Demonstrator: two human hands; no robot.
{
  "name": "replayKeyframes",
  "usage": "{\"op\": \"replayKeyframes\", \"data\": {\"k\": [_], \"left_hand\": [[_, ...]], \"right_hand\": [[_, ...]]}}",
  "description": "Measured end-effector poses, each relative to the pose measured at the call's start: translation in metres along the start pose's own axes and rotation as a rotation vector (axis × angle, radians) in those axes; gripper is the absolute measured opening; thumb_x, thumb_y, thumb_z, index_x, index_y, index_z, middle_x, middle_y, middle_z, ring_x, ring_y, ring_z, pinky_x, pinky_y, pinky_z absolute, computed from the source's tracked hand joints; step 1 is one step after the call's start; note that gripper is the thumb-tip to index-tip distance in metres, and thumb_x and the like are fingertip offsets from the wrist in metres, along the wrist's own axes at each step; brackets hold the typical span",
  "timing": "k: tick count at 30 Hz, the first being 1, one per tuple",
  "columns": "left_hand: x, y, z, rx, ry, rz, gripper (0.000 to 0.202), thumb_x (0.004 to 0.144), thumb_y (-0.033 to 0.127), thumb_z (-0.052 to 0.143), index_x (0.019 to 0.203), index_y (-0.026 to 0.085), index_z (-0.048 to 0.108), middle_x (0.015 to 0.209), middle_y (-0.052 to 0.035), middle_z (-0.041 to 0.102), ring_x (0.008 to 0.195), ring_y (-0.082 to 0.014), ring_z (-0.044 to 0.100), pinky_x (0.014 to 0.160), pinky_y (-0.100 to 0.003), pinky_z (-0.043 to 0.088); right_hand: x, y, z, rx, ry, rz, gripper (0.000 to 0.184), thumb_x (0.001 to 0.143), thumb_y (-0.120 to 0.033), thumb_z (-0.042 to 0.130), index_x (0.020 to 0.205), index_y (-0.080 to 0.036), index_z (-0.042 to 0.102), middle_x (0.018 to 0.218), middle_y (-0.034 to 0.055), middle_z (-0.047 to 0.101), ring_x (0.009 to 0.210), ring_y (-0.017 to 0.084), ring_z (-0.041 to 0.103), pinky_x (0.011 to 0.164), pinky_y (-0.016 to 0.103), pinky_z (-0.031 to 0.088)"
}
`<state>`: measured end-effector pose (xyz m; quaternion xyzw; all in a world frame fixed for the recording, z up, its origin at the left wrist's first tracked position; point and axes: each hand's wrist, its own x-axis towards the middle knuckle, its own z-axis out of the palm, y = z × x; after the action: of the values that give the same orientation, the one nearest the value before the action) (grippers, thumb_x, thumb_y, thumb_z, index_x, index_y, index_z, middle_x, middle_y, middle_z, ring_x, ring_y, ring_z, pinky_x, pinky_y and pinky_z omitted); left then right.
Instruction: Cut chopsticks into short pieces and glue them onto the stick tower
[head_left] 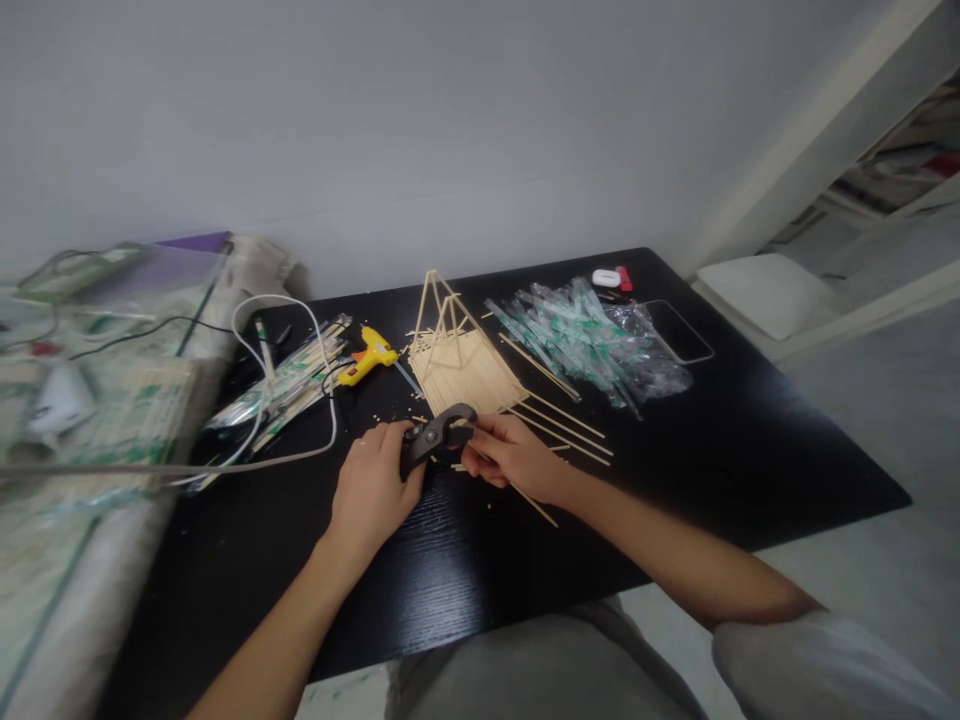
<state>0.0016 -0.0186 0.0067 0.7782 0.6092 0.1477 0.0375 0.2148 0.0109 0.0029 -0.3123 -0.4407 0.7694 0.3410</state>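
My left hand [373, 485] is closed around dark pruning shears [433, 436], whose curved jaws point right. Between the fingers of my right hand [521, 458] is a thin wooden stick [537, 507]; its lower end slants toward the table's front edge. The stick's other end is at the jaws, and I cannot tell whether it lies between the blades. Just beyond the shears sits a flat panel of wooden sticks [469, 378] laid side by side, with triangular stick frames [430, 300] standing on it. Several loose sticks [574, 425] lie right of the panel.
A yellow glue gun [373, 355] lies left of the panel, near a white cable [330, 380] and packaged sticks [300, 375]. Crumpled plastic wrappers [570, 335], a phone-like slab [682, 330] and a white case [606, 278] occupy the black table's [765, 450] right side.
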Motion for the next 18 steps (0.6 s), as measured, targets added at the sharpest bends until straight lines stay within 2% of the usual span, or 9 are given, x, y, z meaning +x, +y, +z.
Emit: {"op": "replayKeyframes", "data": {"k": [6, 10, 15, 18], "left_hand": [[0.0005, 0.003, -0.0012, 0.061, 0.011, -0.034, 0.024, 0.089, 0.023, 0.057, 0.112, 0.017, 0.058, 0.104, -0.0133, 0.068, 0.093, -0.0301, 0.065, 0.082, -0.042, 0.049], [0.0007, 0.0043, -0.0029, 0.101, -0.027, -0.044, 0.019, 0.089, 0.023, 0.055, 0.107, 0.017, 0.058, 0.099, -0.0124, 0.069, 0.089, -0.0292, 0.066, 0.08, -0.04, 0.049], [-0.0003, 0.0056, -0.0033, 0.089, -0.112, -0.123, 0.012, 0.09, 0.023, 0.053, 0.099, 0.018, 0.058, 0.088, -0.0094, 0.07, 0.075, -0.0262, 0.067, 0.064, -0.033, 0.044], [0.0011, 0.0043, -0.001, -0.038, -0.134, -0.161, 0.011, 0.092, 0.027, 0.052, 0.092, 0.019, 0.059, 0.078, -0.006, 0.068, 0.065, -0.0215, 0.064, 0.059, -0.029, 0.04]], "right_hand": [[-0.002, -0.0034, 0.0026, -0.046, 0.014, -0.022, 0.038, 0.091, -0.053, 0.065, 0.09, -0.015, 0.063, 0.061, -0.0041, 0.058, 0.04, 0.003, 0.032, 0.036, 0.018, 0.024], [-0.0032, -0.0034, 0.0033, -0.09, 0.023, -0.033, 0.039, 0.092, -0.053, 0.063, 0.09, -0.014, 0.063, 0.061, -0.004, 0.057, 0.04, 0.003, 0.033, 0.036, 0.018, 0.025], [-0.0031, -0.0016, 0.0033, -0.106, 0.056, -0.028, 0.041, 0.093, -0.054, 0.061, 0.091, -0.013, 0.065, 0.061, -0.0033, 0.058, 0.039, 0.004, 0.034, 0.035, 0.018, 0.023], [-0.003, -0.0021, 0.0035, -0.093, 0.065, -0.013, 0.041, 0.092, -0.054, 0.063, 0.092, -0.013, 0.065, 0.061, -0.0037, 0.058, 0.04, 0.004, 0.034, 0.035, 0.019, 0.023]]}}
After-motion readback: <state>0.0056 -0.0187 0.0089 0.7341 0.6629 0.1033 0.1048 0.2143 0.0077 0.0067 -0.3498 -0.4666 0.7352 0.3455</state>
